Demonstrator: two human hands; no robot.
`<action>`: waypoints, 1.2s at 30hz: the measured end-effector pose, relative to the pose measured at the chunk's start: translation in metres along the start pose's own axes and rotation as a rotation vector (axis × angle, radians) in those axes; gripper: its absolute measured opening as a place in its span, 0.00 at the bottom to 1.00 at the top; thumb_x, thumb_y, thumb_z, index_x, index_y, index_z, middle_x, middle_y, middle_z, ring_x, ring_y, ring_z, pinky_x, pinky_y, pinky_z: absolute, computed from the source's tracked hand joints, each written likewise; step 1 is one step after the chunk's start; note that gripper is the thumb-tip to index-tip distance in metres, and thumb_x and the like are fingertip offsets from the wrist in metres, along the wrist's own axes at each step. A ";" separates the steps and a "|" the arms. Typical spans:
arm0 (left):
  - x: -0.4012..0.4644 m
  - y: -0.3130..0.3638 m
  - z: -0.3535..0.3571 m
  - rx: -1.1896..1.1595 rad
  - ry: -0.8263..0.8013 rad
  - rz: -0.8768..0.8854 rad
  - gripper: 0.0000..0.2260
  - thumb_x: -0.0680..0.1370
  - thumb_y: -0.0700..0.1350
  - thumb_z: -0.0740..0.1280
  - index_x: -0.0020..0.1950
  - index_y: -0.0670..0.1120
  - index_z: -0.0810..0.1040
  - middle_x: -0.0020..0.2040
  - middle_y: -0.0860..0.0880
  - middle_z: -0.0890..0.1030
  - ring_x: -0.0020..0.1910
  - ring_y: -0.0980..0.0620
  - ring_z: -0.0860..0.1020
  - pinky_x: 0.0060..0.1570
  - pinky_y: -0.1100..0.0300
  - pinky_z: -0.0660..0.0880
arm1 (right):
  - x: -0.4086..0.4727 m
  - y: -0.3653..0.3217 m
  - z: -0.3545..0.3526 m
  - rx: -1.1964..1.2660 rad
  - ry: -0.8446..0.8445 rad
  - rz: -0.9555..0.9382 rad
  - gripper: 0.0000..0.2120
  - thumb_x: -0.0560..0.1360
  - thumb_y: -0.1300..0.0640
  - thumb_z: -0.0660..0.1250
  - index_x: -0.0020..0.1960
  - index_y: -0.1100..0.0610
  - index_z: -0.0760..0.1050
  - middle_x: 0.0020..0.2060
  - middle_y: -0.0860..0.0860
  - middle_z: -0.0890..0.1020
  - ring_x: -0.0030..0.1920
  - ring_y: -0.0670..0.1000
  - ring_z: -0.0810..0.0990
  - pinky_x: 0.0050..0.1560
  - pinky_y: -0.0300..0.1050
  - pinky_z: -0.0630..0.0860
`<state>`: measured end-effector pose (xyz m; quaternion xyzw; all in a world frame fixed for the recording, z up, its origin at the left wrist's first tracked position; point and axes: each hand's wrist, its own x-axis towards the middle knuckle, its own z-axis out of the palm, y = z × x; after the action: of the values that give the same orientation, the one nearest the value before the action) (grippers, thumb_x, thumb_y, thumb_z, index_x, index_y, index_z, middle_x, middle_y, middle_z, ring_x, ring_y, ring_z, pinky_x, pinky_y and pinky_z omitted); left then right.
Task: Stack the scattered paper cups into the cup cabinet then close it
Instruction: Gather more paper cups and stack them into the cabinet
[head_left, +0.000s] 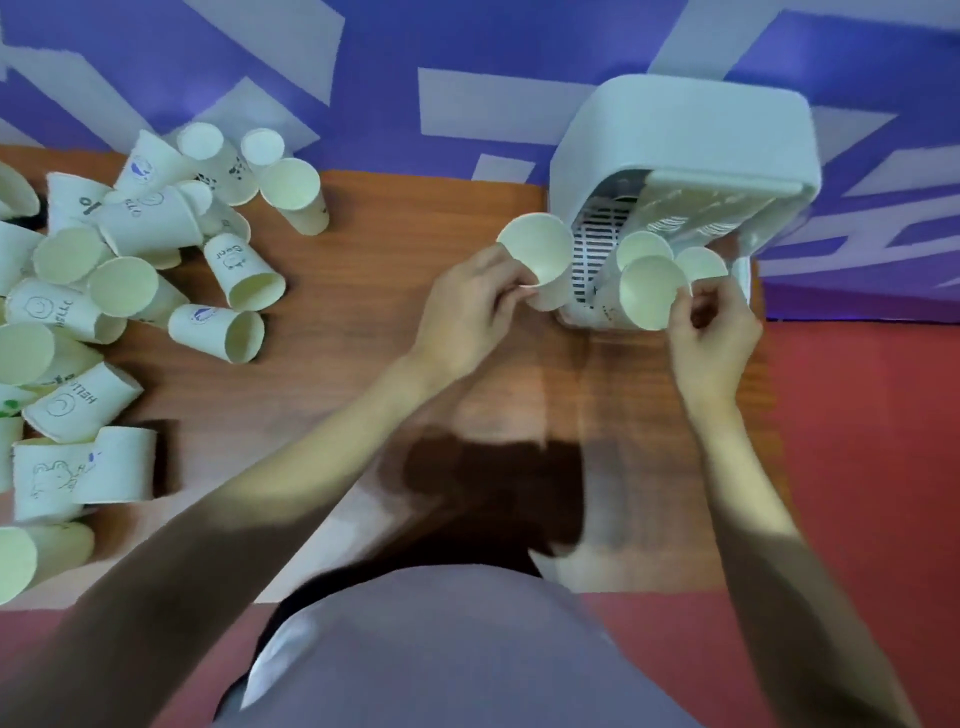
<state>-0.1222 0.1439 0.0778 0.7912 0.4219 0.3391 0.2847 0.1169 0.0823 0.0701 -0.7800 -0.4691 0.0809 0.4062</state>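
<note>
Fingers (511, 291) round blank cup (537, 260); "HELLO" on scattered cups (83, 405).

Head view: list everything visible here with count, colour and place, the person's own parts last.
Scattered paper cups: a pile too jumbled to count, white with printed drawings, left of table.
Cup in left hand: one, white, just left of cabinet opening.
Cup in right hand: one, white, at cabinet opening.
Cups in cabinet: at least two, white, behind the right-hand cup.
Cup cabinet: one, white, door open, far right of table.
Table: one, brown wood.
Floor: red.
Wall: purple and grey.
Hands: left holds a cup; right pinches a cup's rim.
</note>
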 end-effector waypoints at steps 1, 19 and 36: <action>0.013 0.009 0.008 -0.022 0.001 0.041 0.04 0.75 0.38 0.66 0.47 0.41 0.80 0.45 0.45 0.79 0.38 0.48 0.76 0.36 0.54 0.74 | 0.009 0.005 -0.007 0.013 0.051 0.010 0.07 0.75 0.59 0.64 0.44 0.63 0.74 0.32 0.51 0.75 0.30 0.43 0.71 0.37 0.36 0.68; 0.097 0.046 0.105 0.237 -0.182 0.300 0.10 0.76 0.43 0.61 0.44 0.42 0.81 0.40 0.44 0.78 0.38 0.45 0.77 0.30 0.58 0.69 | 0.083 0.080 -0.019 -0.002 0.152 0.126 0.08 0.73 0.61 0.61 0.47 0.64 0.77 0.31 0.54 0.76 0.32 0.47 0.70 0.37 0.36 0.63; 0.092 0.006 0.144 0.397 -0.503 0.148 0.09 0.71 0.31 0.65 0.47 0.40 0.81 0.44 0.42 0.77 0.44 0.40 0.76 0.40 0.49 0.74 | 0.075 0.104 0.019 -0.409 -0.007 0.191 0.10 0.77 0.58 0.59 0.47 0.63 0.77 0.38 0.64 0.80 0.41 0.66 0.77 0.36 0.47 0.63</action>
<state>0.0299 0.1967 0.0219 0.9187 0.3375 0.0638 0.1948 0.2174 0.1288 0.0034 -0.8867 -0.4011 0.0248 0.2287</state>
